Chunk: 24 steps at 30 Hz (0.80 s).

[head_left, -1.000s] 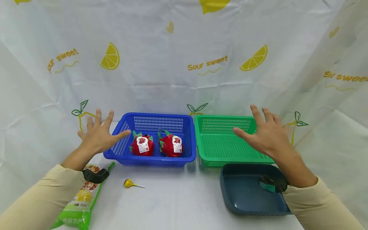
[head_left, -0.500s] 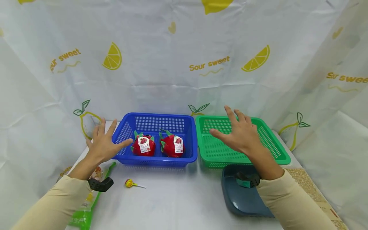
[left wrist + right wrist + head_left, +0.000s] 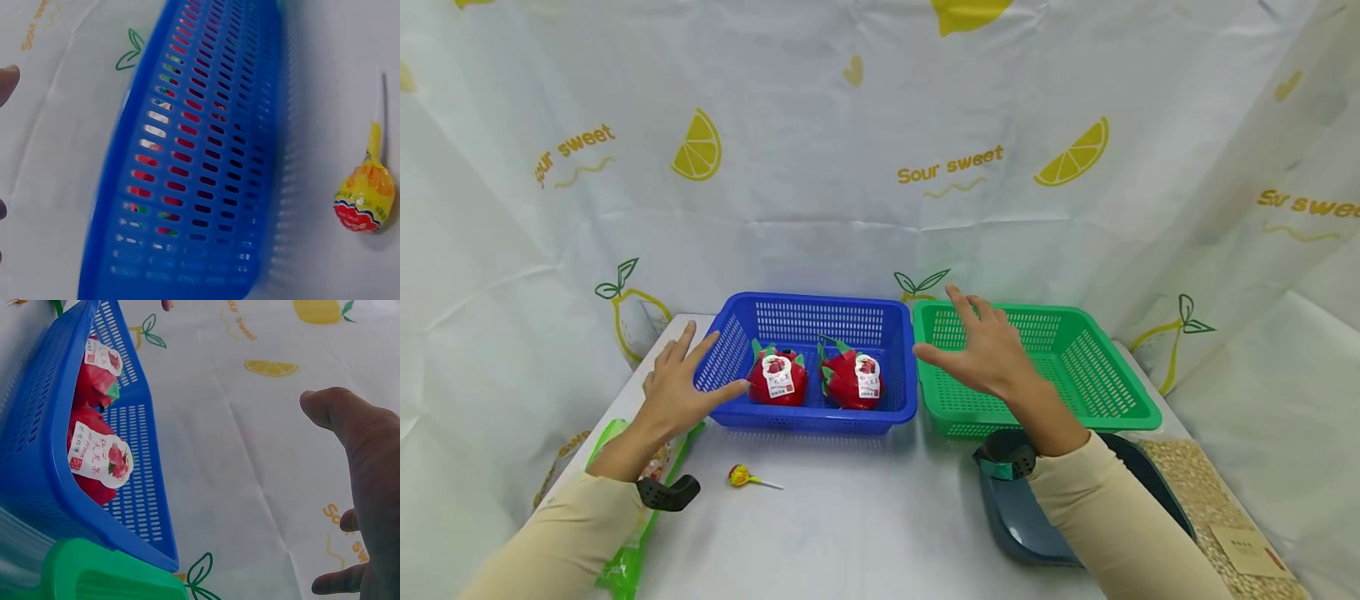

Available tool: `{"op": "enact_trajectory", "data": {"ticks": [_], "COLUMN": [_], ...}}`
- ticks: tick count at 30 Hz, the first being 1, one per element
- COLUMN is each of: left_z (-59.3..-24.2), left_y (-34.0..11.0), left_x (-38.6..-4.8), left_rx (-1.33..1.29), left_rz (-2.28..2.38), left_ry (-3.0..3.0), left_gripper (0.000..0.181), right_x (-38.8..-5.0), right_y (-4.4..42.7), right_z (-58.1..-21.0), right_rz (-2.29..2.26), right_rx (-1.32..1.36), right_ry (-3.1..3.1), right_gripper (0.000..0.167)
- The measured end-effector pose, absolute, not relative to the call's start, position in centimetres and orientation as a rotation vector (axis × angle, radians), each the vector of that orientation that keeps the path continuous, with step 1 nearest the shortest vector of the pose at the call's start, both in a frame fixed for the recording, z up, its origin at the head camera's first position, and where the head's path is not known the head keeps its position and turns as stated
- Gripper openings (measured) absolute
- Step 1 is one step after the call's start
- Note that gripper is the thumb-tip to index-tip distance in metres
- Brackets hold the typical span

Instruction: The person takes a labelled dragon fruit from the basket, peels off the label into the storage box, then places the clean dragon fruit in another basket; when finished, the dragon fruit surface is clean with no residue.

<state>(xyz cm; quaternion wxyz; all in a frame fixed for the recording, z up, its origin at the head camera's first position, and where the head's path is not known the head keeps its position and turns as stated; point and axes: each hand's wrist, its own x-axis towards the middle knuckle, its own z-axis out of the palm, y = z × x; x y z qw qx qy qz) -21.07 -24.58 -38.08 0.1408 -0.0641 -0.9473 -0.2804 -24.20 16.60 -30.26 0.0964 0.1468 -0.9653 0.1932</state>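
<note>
- Head view: the left dragon fruit [image 3: 778, 377] and right dragon fruit [image 3: 853, 379] sit side by side inside the blue basket [image 3: 805, 419], whose long axis runs left to right.
- At that basket's left end, the left hand [image 3: 677, 388] spreads its fingers wide, holding nothing.
- Past its right end, the right hand [image 3: 983, 354], seen against the green basket [image 3: 1097, 379], likewise spreads, gripping nothing.
- Both fruits thus lie between the hands, the left looking nearer.
</note>
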Motion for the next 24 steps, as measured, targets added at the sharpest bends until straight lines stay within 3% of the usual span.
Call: {"op": "enact_trajectory", "data": {"ticks": [24], "left_z": [-41.2], "left_y": [-26.2], "left_x": [-21.4], "left_rx": [-0.123], "left_rz": [-0.995], "left_ry": [-2.750], "left_gripper": [0.081], "right_x": [-27.7], "right_y": [9.4], "right_z": [-34.1], "right_rz": [0.819], "right_rx": [0.543], "right_ry": [-2.995], "right_gripper": [0.107]}}
